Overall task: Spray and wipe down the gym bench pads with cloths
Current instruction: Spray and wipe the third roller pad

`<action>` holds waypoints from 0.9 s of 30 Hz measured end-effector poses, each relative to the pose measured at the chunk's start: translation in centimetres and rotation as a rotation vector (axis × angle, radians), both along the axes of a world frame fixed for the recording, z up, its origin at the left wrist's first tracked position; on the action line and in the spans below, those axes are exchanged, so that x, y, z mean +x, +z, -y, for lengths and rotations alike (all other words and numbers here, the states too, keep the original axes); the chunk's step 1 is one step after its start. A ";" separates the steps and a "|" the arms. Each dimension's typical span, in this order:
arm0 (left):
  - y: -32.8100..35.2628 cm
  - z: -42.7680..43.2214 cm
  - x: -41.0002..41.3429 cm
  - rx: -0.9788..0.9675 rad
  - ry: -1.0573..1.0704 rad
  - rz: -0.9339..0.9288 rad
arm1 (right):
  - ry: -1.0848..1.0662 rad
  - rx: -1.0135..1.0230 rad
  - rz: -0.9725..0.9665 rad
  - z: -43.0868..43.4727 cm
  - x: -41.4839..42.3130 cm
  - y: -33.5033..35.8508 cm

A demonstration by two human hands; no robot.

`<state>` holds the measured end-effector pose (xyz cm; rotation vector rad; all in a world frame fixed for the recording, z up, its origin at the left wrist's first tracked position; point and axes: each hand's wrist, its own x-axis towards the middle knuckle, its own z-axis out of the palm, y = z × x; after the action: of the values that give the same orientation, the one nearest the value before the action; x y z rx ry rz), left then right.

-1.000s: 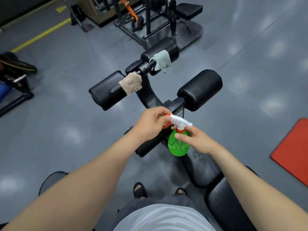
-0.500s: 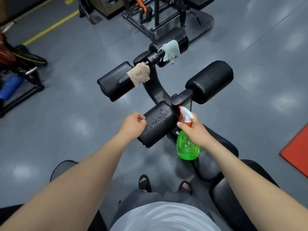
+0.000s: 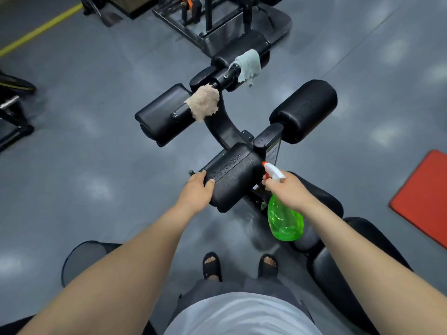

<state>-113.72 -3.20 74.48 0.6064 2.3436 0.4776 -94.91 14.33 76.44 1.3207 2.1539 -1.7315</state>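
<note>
My right hand (image 3: 289,189) grips a green spray bottle (image 3: 285,221) by its neck, with the white and orange nozzle (image 3: 272,171) pointing at the near roller pad (image 3: 232,177). That black pad is speckled with droplets. My left hand (image 3: 197,192) grips the pad's left end, thumb on top. A beige cloth (image 3: 204,102) hangs over the far left roller pad (image 3: 164,114). A pale green cloth (image 3: 249,65) is draped over the farthest pad (image 3: 254,44). The right roller pad (image 3: 307,110) is bare.
The bench seat pads (image 3: 350,274) run back under my right arm. A red mat (image 3: 425,194) lies on the floor at right. Black rack equipment (image 3: 212,18) stands beyond the bench, more gear (image 3: 12,110) at the left edge. My sandalled feet (image 3: 239,264) stand beside the bench.
My left hand let go of the bottle's trigger head, dropped to the near pad and now grips its left end. My right hand swung the bottle right, its nozzle now facing the pad.
</note>
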 end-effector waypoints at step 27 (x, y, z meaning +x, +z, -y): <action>-3.4 3.2 -5.0 0.194 0.038 0.144 | 0.085 0.094 0.176 10.1 -2.3 3.1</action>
<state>-118.73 -6.36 71.07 0.5962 2.1909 0.7477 -97.23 4.23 79.57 1.3259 2.1816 -1.4421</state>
